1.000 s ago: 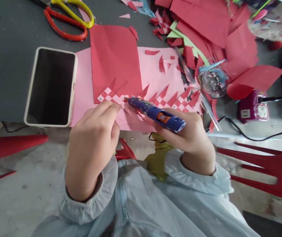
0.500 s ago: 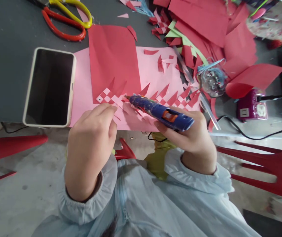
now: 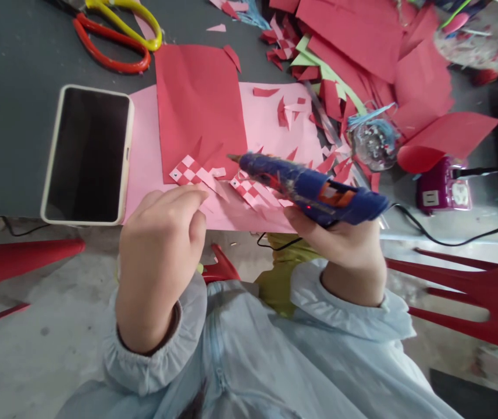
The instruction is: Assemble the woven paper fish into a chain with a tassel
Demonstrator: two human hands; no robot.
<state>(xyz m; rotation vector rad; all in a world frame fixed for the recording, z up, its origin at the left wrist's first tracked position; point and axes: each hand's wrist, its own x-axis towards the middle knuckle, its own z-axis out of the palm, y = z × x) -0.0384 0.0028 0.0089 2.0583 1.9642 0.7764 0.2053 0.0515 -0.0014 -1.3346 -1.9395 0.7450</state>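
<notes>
Gripping a blue plastic glue gun (image 3: 308, 185) in wrapped fingers, the right hand (image 3: 342, 241) held its nozzle (image 3: 234, 157) clear of the leftmost red-and-pink checkered paper fish (image 3: 188, 171), beside the left hand (image 3: 162, 241), whose bent fingers perhaps steadied it, though their hold couldn't be told.

I see a pale blue-grey jacket (image 3: 284, 361) on the wearer, with a light blue zip (image 3: 216, 343) down its front. Both loose sleeves (image 3: 356, 317) end in gathered, ruffled cuffs (image 3: 133, 361), and I spot dark brown lining (image 3: 174, 321) inside.
</notes>
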